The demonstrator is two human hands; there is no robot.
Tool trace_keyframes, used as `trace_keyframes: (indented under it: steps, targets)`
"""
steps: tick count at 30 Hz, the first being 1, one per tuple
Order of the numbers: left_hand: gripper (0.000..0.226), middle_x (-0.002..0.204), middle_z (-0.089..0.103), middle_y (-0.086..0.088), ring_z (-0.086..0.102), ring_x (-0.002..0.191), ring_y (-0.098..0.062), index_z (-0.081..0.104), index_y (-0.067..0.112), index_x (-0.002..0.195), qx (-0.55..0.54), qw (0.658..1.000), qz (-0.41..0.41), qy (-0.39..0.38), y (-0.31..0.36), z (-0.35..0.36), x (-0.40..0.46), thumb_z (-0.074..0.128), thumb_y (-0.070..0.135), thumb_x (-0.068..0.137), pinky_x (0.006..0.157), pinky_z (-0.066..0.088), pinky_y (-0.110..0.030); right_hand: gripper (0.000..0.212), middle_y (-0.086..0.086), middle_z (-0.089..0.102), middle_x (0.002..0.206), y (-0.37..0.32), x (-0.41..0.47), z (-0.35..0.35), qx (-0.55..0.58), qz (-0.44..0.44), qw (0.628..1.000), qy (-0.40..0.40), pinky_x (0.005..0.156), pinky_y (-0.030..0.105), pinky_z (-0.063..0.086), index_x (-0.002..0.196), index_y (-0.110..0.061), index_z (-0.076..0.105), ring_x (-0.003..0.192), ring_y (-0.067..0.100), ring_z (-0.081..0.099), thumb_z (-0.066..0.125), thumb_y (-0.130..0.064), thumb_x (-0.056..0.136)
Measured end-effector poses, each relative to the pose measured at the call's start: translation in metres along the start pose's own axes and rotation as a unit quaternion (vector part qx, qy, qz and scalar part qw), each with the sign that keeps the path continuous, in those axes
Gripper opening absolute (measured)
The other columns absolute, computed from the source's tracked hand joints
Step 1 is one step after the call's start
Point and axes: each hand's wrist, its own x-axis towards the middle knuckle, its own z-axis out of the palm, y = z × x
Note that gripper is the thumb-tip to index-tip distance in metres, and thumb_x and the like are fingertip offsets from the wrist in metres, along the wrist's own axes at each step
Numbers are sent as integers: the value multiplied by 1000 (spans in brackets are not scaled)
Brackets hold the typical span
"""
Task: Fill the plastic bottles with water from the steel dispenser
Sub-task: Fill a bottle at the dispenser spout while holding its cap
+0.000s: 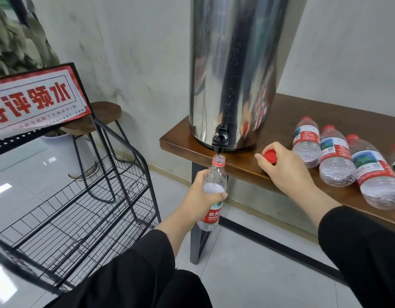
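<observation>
head view. the steel dispenser [234,70] stands upright at the near-left corner of the wooden tabletop [278,121], its black tap [220,137] overhanging the edge. directly below the tap, the open bottle [214,187] is held with its long axis nearly vertical, tilted slightly, its uncapped mouth just under the spout and apart from it; no stream of water is discernible. the left hand [202,196] is wrapped round the bottle's middle, below and in front of the dispenser. the right hand [285,170] rests on the tabletop edge just right of the dispenser, pinching the red cap [270,156] between thumb and fingers; it is judged the nearer hand to the tap lever, though occupied. to the right of the dispenser, capped bottles [336,156] lie on their sides in a row, long axes pointing away from the tabletop edge, apparently empty. left of the dispenser stand a black wire rack [85,196] with a red-and-white sign [34,98], a round stool [103,114] and a potted plant [16,41], on a pale tiled floor [247,274] against a grey wall [136,52].
</observation>
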Motion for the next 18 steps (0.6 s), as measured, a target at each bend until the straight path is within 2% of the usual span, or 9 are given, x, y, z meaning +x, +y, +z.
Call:
trace_keyframes:
  steps: [2,5,7,12,14,16,18]
  targets:
    - [67,113,52,18,58,96,-7,34,44,137,3,1000,-1,0,0,0,0,79,26,90,68,45,-16,40,-4,61,99,-2,0,4,-51,0,999,13,65,26,49,116,-29,51,86,15,58,46,-63,96]
    - [73,127,52,10,59,110,-17,33,42,144,9,1000,-5,9,-1,-1,1,79,27,89,87,50,-28,50,-6,58,95,-4,5,5,-123,-8,992,31,63,26,47,118,-26,53,82,14,55,38,-69,97]
    - [74,136,52,6,57,119,-21,33,41,146,11,1000,-5,14,-3,-2,1,79,27,89,94,50,-34,47,-6,58,95,-5,9,5,-150,-13,988,28,60,26,45,121,-27,50,80,13,55,39,-66,98]
    - [72,137,52,4,57,119,-22,33,41,144,17,1000,-7,15,-9,-4,2,78,27,90,95,49,-36,34,-7,57,91,-3,14,8,-137,-16,990,9,48,21,37,120,-31,36,66,8,53,47,-56,100]
    - [73,138,52,3,57,119,-22,33,42,145,20,1000,-6,13,-9,-3,2,78,27,90,94,49,-35,34,-7,59,93,0,15,8,-132,-27,991,8,51,21,39,117,-32,40,69,9,54,49,-58,98]
    - [72,136,52,4,58,115,-20,33,42,144,17,1000,-5,13,-10,-2,3,78,27,90,90,49,-30,37,-5,63,106,2,14,9,-112,-37,993,12,63,25,49,119,-32,48,83,12,59,51,-60,96]
    - [71,133,52,6,59,107,-15,33,43,141,14,1000,-5,13,-10,-1,3,78,27,89,79,48,-23,45,-4,64,120,3,13,10,-98,-46,994,22,77,32,55,128,-31,53,100,18,62,50,-61,96]
